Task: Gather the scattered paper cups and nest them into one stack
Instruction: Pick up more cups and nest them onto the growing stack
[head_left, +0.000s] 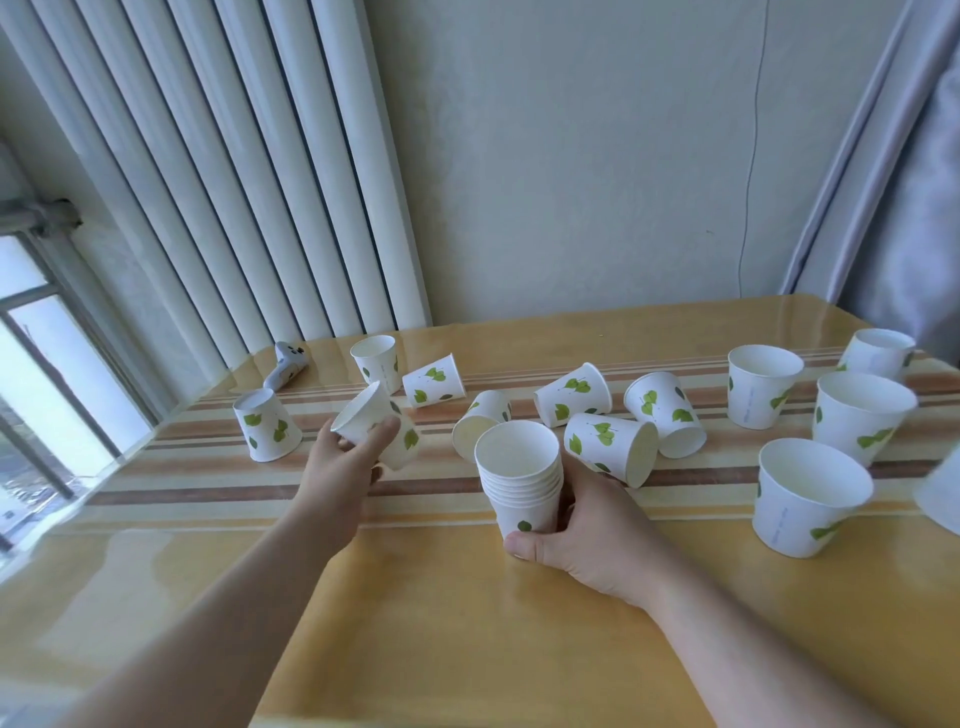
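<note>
Table: stack within right fingers.

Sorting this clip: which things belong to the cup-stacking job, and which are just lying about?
Job: stack in right hand; cup in left hand; loose cups on table.
Lying about: controller, cable, curtain.

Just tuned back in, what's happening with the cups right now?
The right hand grips a nested stack upright on the striped table. The left hand is lifting a single cup, tilted, from the left side. A dozen or so loose cups are not yet stacked, some upright, some tipped over or upside down.
</note>
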